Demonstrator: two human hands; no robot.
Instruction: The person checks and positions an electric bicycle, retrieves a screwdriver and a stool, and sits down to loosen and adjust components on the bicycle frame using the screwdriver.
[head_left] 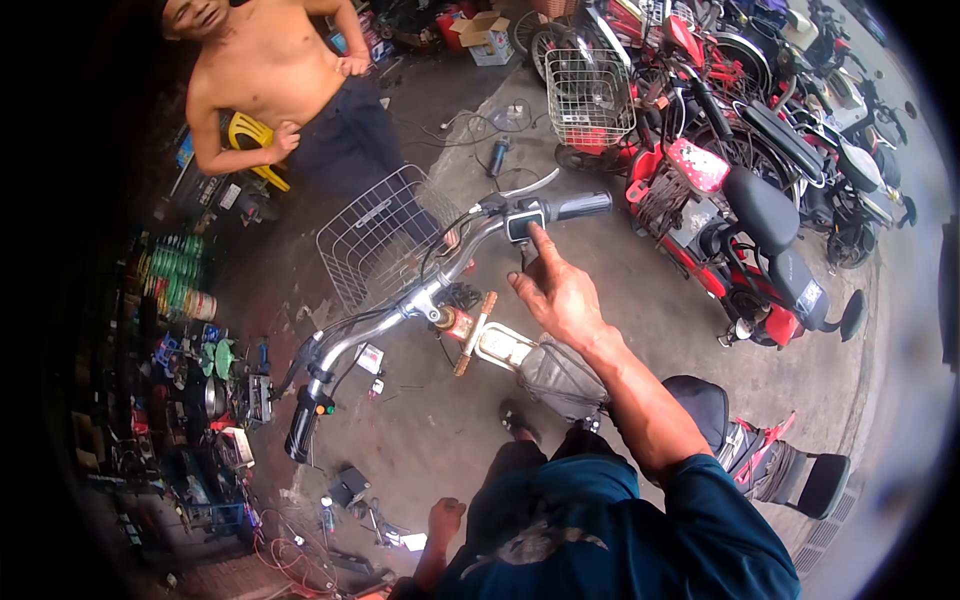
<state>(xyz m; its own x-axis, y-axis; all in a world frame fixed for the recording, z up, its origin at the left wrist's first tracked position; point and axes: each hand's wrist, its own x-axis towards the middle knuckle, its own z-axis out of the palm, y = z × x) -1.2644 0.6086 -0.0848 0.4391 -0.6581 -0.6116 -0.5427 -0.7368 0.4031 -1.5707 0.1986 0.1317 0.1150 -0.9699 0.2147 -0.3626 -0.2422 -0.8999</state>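
My right hand (pixel 565 295) reaches forward over the handlebar (pixel 405 302) of an electric bike. Its index finger is stretched out, and the tip touches or nearly touches a small dark-screened display (pixel 524 226) beside the right grip (pixel 583 205). The thumb stands apart, the other fingers are bent, and I see nothing held. Low at my left side hangs my left hand (pixel 446 518), its fingers curled in with nothing visible in them. A wire basket (pixel 385 240) is fixed in front of the handlebar. The left grip (pixel 302 425) is untouched.
A shirtless person (pixel 275 75) stands ahead, hands at the hips. Parked bikes, including a red one with a black seat (pixel 762 210), crowd the right. Tools and parts (pixel 215 385) litter the left. A dark bottle-like cylinder (pixel 498 157) and a cardboard box (pixel 485 38) are farther ahead.
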